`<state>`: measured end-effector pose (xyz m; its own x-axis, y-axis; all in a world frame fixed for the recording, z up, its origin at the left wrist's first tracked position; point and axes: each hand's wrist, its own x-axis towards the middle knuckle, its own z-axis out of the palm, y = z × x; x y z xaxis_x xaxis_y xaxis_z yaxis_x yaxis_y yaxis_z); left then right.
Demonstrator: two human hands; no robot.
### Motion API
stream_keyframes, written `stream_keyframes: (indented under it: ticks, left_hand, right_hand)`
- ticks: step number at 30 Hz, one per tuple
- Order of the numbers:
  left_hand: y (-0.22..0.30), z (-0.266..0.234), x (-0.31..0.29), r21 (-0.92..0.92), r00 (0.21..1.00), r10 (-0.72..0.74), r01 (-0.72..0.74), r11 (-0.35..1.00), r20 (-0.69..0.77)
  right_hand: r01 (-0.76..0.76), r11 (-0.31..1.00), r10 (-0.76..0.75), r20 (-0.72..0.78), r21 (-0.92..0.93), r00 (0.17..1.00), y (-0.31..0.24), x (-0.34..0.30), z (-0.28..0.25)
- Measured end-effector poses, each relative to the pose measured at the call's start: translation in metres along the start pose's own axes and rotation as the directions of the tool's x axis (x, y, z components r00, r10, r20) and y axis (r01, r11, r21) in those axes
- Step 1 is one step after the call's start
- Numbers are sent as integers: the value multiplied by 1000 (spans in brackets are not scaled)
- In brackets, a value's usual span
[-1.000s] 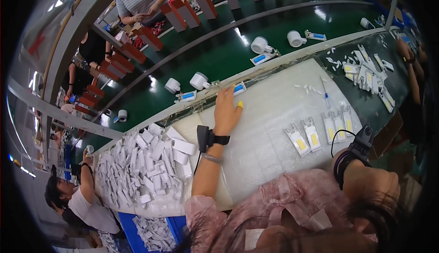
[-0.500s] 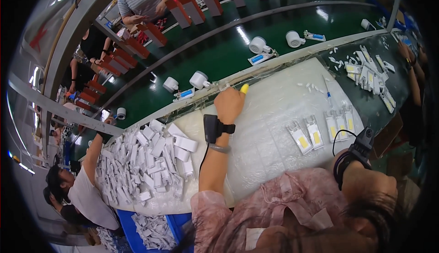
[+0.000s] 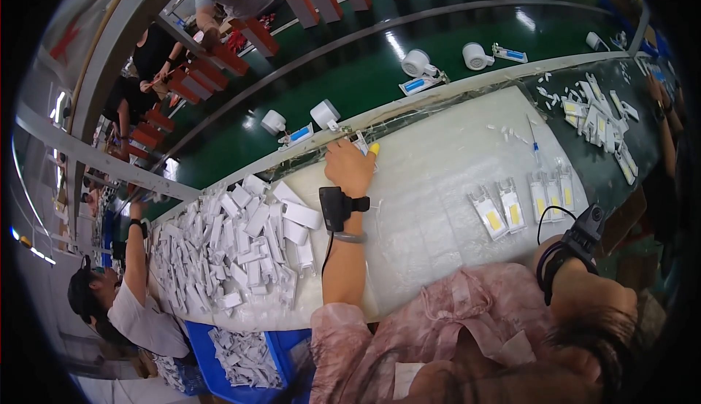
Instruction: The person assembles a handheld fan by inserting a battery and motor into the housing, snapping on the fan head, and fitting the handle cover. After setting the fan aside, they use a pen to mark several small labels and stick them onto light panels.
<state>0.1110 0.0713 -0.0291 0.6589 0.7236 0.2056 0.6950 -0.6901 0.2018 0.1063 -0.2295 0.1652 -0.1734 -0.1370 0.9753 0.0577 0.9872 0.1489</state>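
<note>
My left hand (image 3: 350, 167), with a yellow cover on its thumb, is at the far edge of the padded table, next to the belt. Its fingers are closed around a narrow white plastic part (image 3: 361, 142), mostly hidden under the hand. To its left lies a heap of white plastic housings (image 3: 252, 240). My right forearm (image 3: 584, 287) is bent at the right near my body, with a black device on the wrist; the fingers of that hand are hidden. Several white panels with yellow strips (image 3: 514, 213) lie on the pad nearest that arm.
Beyond a rail runs a green conveyor belt (image 3: 307, 86) with white round lamp heads (image 3: 325, 114), blue-marked parts and upright red-brown boxes (image 3: 299, 2). A thin blue-handled tool (image 3: 535, 147) lies on the pad. More panels (image 3: 599, 123) are piled far right. A blue bin (image 3: 197, 353) stands lower left. Other people work nearby.
My left hand has shifted slightly left along the rail, and more of the white part shows beside the thumb. The view has turned a little. My right arm stays bent.
</note>
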Motion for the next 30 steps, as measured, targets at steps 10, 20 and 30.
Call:
stream_keyframes:
  ticks: [10,20,30]
  left_hand:
    - [-13,3,14,-239,983,77,-36,970,165]
    - [-9,-37,8,-780,871,322,105,617,372]
    - [3,-114,-18,-893,540,711,256,371,450]
  right_hand:
    - [-418,855,403,-114,-308,908,-63,-50,5]
    - [-708,463,670,-313,-533,673,-64,-78,2]
    - [-719,-29,825,-422,-694,375,51,-124,-54]
